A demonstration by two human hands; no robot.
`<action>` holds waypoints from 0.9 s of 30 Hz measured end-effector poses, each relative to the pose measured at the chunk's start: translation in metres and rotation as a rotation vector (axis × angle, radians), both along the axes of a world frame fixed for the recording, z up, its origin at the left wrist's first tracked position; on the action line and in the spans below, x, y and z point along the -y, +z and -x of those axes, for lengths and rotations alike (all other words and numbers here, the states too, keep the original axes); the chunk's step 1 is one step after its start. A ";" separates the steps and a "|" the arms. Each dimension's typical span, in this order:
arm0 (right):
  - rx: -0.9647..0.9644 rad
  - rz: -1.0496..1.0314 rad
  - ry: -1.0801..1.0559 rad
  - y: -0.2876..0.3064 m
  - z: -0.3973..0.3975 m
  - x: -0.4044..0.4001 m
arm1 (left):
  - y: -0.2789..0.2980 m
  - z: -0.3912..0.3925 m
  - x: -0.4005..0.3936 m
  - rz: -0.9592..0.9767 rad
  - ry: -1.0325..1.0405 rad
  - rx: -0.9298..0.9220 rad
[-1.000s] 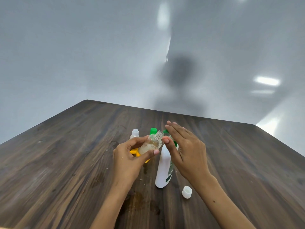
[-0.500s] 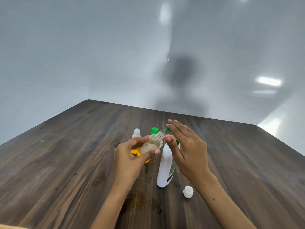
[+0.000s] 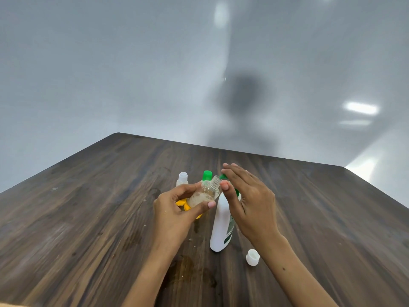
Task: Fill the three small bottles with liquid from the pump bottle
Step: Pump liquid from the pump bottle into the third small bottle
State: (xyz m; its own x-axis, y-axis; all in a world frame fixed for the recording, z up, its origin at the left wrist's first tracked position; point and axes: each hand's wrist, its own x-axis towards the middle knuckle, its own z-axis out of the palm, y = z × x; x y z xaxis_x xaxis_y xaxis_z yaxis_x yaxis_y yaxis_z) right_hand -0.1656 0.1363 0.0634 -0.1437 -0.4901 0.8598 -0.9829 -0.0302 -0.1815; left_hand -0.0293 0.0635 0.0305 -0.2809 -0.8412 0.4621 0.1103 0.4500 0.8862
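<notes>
While my left hand (image 3: 177, 214) grips the small clear bottle (image 3: 204, 194) near the middle of the frame, its open threaded neck is tilted up and to the right, close to the green spout of the pump bottle (image 3: 222, 227). My thumb lies across the lower part of the small bottle and the other fingers curl behind it; inside I see some pale, foamy liquid, so I judge it is partly filled. It looks like thin light plastic that would dent if I squeeze hard, and it may be slippery if liquid ran down the side, so the best hold is around the body, below the neck. My right hand (image 3: 250, 200) is flat, with straight fingers resting on top of the pump head, and it grips nothing. The pump bottle is white, stands upright on the wooden table (image 3: 88, 218) and seems stiff and heavier, so pressing straight down should keep it steady. Behind my left hand stand a white-capped bottle (image 3: 182, 178) and a green-capped bottle (image 3: 207, 175). One loose white cap (image 3: 252, 257) lies at the lower right, near my right forearm.
</notes>
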 end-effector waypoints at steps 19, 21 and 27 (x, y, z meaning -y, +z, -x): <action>-0.043 -0.034 -0.020 0.002 0.001 -0.002 | 0.001 -0.001 -0.001 -0.003 0.001 -0.015; -0.040 -0.033 -0.019 0.001 0.000 -0.002 | 0.000 -0.002 0.000 -0.004 0.000 -0.018; -0.034 -0.031 -0.008 0.000 0.000 -0.004 | 0.000 -0.001 0.000 -0.014 -0.006 -0.023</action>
State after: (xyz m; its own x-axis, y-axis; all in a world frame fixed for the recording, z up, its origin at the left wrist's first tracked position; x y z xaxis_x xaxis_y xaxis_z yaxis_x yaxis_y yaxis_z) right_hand -0.1661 0.1403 0.0637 -0.1185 -0.5153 0.8487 -0.9887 -0.0176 -0.1488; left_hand -0.0288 0.0636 0.0305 -0.2756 -0.8459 0.4565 0.1337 0.4366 0.8897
